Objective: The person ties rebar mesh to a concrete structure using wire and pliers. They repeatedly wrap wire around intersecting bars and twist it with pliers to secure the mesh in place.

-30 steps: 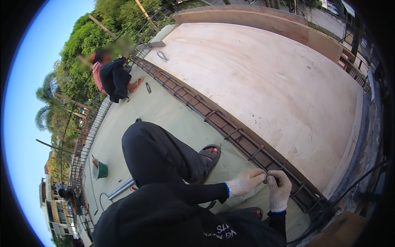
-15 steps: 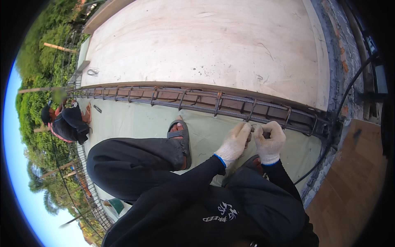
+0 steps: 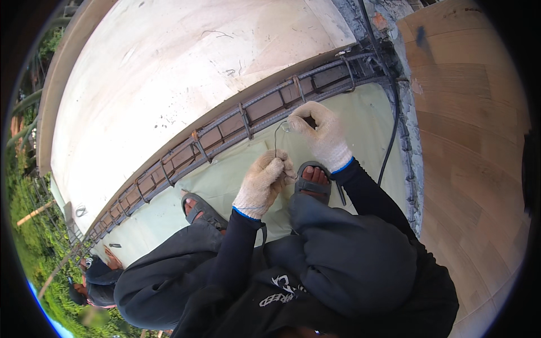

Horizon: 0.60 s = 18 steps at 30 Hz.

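A thin, bent tie wire (image 3: 276, 138) runs between my two hands, both in off-white knitted gloves with blue cuffs. My left hand (image 3: 264, 183) is closed around its lower part, above the green sheet. My right hand (image 3: 324, 135) pinches the upper end between thumb and fingertips, close to the rebar cage (image 3: 246, 121). The cage, of long dark bars with square stirrups, lies in a narrow trough just beyond my hands. Below my right hand, a dark slim object (image 3: 341, 193) shows beside my sandal; its kind is unclear.
Pale plywood (image 3: 169, 73) with wire scraps lies past the cage. My sandalled feet stand on the green sheet (image 3: 363, 121). A black cable (image 3: 389, 141) crosses at right, beside brown plank-patterned flooring (image 3: 462, 146). Another person (image 3: 98, 281) crouches at far left, near a small dark tool (image 3: 115, 245).
My view has turned, bringing more of the brown flooring in at right. My hands, close together before, are now apart with the wire visible between them.
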Each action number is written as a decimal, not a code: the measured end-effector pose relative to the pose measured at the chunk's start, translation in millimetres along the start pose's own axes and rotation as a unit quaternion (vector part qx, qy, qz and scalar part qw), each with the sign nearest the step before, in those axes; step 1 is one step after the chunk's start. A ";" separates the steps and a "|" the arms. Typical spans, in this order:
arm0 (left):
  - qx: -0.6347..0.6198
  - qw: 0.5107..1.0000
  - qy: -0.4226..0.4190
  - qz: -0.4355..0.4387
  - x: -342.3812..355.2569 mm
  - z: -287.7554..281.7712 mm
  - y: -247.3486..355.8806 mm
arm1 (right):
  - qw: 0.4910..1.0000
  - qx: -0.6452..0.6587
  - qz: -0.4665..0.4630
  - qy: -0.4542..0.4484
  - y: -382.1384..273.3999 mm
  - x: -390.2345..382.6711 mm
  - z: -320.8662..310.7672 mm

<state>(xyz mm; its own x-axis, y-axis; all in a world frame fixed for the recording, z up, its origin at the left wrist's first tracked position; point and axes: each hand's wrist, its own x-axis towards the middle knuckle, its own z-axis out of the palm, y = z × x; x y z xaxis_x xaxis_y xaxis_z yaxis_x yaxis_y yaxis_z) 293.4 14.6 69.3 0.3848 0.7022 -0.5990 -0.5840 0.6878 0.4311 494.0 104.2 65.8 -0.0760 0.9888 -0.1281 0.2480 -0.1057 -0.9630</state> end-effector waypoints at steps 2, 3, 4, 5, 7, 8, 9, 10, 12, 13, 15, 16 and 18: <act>-0.012 1.000 0.017 0.005 -1.6 -1.9 -20.2 | 0.999 -0.024 0.029 0.025 18.6 -18.7 0.5; -0.019 1.000 0.022 0.004 1.6 -1.1 -30.2 | 0.997 -0.048 0.043 0.045 31.0 -33.2 -0.5; -0.005 0.999 0.044 0.007 4.8 -5.0 -41.0 | 0.994 -0.066 0.058 0.060 35.2 -45.4 0.9; 0.010 0.998 0.066 0.010 8.8 -8.2 -52.5 | 0.992 -0.068 0.080 0.065 37.5 -55.8 -0.6; 0.030 0.994 0.106 0.000 19.1 -3.6 -65.6 | 0.987 -0.046 0.125 0.092 50.0 -72.9 -2.4; 0.035 0.991 0.127 -0.011 25.7 -2.2 -71.5 | 0.983 -0.034 0.148 0.105 56.4 -78.4 -4.2; 0.040 0.988 0.150 -0.024 29.3 -0.5 -75.6 | 0.985 -0.034 0.139 0.102 55.8 -80.4 -6.9; -0.013 0.987 0.160 -0.017 33.0 1.1 -79.9 | 0.986 -0.034 0.130 0.099 54.5 -79.8 -11.6; -0.118 0.976 0.183 -0.001 41.0 6.4 -87.0 | 0.986 -0.012 0.148 0.070 55.7 -80.9 -17.1; -0.130 0.967 0.220 0.007 46.4 16.4 -87.5 | 0.984 0.009 0.175 0.045 59.5 -83.3 -19.0; -0.044 0.972 0.233 0.008 50.8 30.7 -77.7 | 0.980 0.035 0.197 0.017 54.5 -90.0 -19.2; -0.002 0.971 0.238 0.012 54.6 32.8 -76.8 | 0.981 0.040 0.189 0.013 46.7 -89.1 -17.8; 0.097 0.958 0.270 0.026 61.9 35.5 -81.6 | 0.980 0.039 0.190 0.050 35.8 -86.7 -20.1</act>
<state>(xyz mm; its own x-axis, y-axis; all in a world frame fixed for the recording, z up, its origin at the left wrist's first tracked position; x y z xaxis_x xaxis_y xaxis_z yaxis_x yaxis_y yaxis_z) 390.3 8.5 21.0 -0.0969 0.5752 -0.8122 -0.4286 0.7124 0.5557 528.8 16.7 47.2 0.1035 0.8816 -0.4606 0.1652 -0.4719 -0.8660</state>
